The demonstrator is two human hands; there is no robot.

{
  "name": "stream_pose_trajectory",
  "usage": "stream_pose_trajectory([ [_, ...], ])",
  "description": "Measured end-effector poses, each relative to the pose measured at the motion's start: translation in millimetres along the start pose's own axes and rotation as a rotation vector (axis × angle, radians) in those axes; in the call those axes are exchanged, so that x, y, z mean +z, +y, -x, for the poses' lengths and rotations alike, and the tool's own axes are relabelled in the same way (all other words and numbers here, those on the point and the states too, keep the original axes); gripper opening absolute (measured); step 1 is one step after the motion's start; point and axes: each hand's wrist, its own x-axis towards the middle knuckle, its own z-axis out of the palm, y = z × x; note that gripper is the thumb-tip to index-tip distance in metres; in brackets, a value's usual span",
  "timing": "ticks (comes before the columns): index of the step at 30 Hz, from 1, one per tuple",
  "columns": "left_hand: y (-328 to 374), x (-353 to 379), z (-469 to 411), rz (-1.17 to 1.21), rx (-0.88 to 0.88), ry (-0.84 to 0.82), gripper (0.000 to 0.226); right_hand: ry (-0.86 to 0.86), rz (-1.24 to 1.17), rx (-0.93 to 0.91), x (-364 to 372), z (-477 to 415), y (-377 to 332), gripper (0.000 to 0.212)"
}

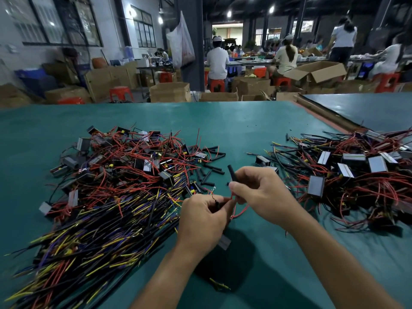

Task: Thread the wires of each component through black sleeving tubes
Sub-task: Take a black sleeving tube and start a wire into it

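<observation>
Grip: right hand (263,197) pinches black sleeving tube (231,171); left hand (205,217) pinches red wires (242,211), mid-table toward near edge. Green table (234,121) strip runs btwn left pile (124,166) & right pile (347,166) to far edge.

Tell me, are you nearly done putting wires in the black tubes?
Not nearly. The right pile looks finished. The right hand holds a tube while the left hand pinches red wires beside it. The big left pile and loose tubes are left.

The left hand (201,219) hides most of its component (224,241) (one grey corner shows). The sleeve (231,172) ends unseen inside the right hand (260,197). The left pile (107,197) and right pile (345,175) run off the edges.
</observation>
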Motion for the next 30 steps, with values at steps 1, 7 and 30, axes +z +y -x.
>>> stream_pose_trajectory([
  [1, 0.0, -0.2, -0.6, 0.006, -0.003, -0.002, 0.014, -0.016, -0.054, 0.029, -0.1, -1.0, -0.9, 0.018],
  [7, 2.2, 1.1, 1.7, 0.04, 0.025, -0.02, 0.012, -0.121, -0.264, 0.085, -4.4, 1.7, -2.6, 0.023],
  [30, 10.4, 2.3, 0.4, 0.285, -0.102, 0.077, 0.014, 0.154, -0.45, 0.135, -11.8, -4.0, -4.0, 0.012],
])
